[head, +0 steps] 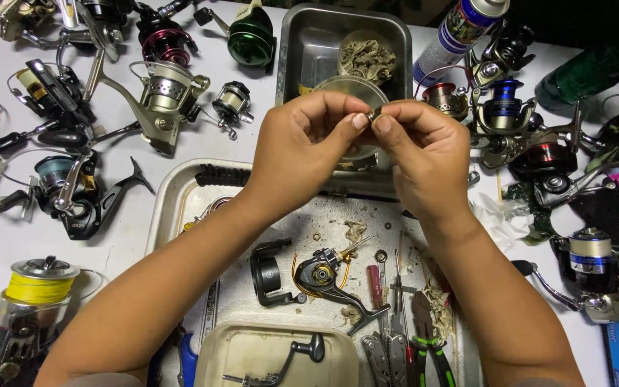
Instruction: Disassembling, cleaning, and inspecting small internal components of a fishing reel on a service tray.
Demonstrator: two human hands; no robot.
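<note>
Both hands, left (299, 147) and right (424, 150), pinch a small brass-and-grey part (375, 113) above the cluttered tray (173, 201); reels (162, 100) crowd every table edge, leaving little free room.

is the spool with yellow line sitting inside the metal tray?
No, the spool with yellow line stands on the white table to the left, outside the metal tray.

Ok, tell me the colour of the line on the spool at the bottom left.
Yellow line, on a silver-topped spool; the head view shows it.
</note>
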